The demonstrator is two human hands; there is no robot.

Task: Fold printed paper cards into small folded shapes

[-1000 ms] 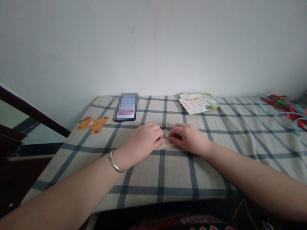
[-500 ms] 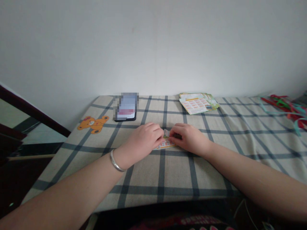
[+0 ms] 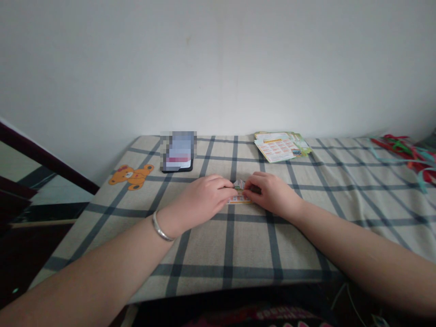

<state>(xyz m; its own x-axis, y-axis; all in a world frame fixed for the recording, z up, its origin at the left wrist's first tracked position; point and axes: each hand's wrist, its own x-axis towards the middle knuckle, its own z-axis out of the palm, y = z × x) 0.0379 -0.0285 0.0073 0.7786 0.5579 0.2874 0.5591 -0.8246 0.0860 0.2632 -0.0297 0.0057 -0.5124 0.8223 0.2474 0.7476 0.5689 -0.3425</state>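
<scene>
A small printed piece of paper, with an orange edge and rows of tiny print, lies on the checked tablecloth between my hands. It looks folded, and its upper part rises to a point. My left hand, below a silver bangle, pinches its left side between thumb and fingers. On the other side, my right hand grips the paper with curled fingers. The fingers hide both ends of the paper.
A phone, partly blurred, lies at the back left. Printed cards are piled at the back right, against the wall. Coloured ribbons lie at the far right. A bear picture decorates the cloth.
Less of the paper's lower part shows below my fingers, and its peaked top shows more clearly. My right hand has shifted slightly right; the left fingers are a little straighter.
</scene>
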